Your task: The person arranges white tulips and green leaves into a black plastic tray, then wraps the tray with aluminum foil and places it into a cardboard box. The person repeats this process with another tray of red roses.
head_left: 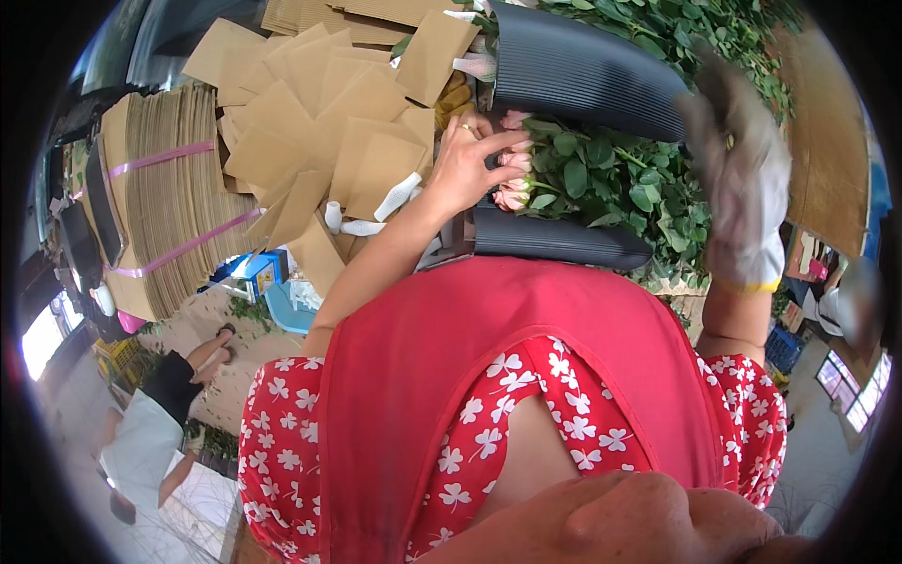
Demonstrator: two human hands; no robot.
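Note:
My bare left hand [477, 155], with a ring, has its fingers curled onto pink rose heads [511, 193], holding the bunch at its left end. The leafy stems [601, 174] stretch rightward between two black ribbed pads [578, 75], the lower one [554, 235] beside my red apron. My right hand [738, 174], in a pale soiled glove, is raised at the right end of the stems near the upper pad, smeared by motion; whether it holds anything I cannot tell. Cardboard sheets [282, 127] and white foam sleeves [399, 195] lie scattered left of the roses.
A strapped cardboard stack [174, 207] stands at left, near a blue tub [287, 305]. More foliage [648, 23] lies along the top, beside a brown board [817, 132]. A co-worker [141, 432] is at lower left, another person [836, 310] at far right.

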